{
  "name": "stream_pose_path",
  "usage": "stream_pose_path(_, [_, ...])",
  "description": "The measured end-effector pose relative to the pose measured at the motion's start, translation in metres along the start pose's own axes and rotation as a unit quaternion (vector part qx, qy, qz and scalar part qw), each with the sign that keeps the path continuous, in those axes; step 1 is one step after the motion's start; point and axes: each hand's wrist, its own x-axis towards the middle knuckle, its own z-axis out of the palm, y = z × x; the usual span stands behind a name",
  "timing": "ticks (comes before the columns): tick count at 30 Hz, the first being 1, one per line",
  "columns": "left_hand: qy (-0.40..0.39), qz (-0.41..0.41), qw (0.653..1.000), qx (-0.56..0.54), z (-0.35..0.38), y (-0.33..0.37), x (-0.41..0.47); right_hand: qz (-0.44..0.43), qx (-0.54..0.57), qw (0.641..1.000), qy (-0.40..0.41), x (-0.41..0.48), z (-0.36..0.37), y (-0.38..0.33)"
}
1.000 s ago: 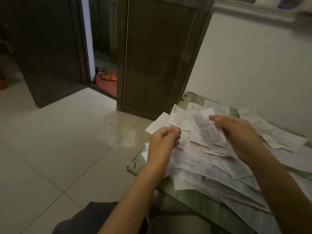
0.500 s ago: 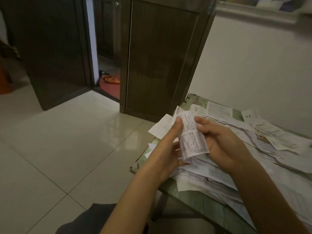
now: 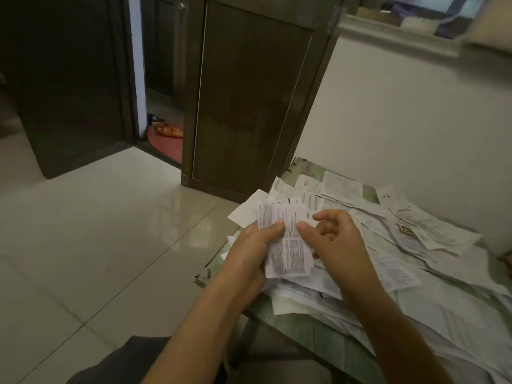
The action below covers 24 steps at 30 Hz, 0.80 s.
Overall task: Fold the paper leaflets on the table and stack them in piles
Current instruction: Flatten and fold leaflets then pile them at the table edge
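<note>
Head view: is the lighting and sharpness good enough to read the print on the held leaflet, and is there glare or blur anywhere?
Head view: dim room light; the white printed paper leaflet shows text lines, but they are too soft to read. Head view: a pale reflected sheen on the glossy cream floor tiles; the pale window ledge at top right is smeared by blur.

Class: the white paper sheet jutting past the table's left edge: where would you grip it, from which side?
Probably pinch the overhanging corner of the white paper sheet from the floor side: it hangs clear of the green table, leaving room beneath.
</note>
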Motion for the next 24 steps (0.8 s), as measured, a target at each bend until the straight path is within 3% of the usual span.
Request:
stream_pose_path(6, [-0.014,0.008,1.0,0.016,0.0,0.001,-0.004,0.074,0.077,0.989,-0.097,-0.001,-0.007,-0.001])
stream_pose_path(9, [0.011,0.038,0.998,0.045,0.003,0.0,-0.006,0.043,0.088,0.993,-0.068,-0.002,-0.007,0.0])
stream_pose_path(14, [0.097,0.185,0.964,0.163,0.006,-0.008,-0.006,-0.061,0.008,0.998,0.019,-0.003,-0.002,0.001])
stream_pose_path(24, [0.113,0.178,0.965,0.155,0.002,-0.008,-0.008,-0.084,0.031,0.996,-0.016,-0.009,-0.001,-0.002])
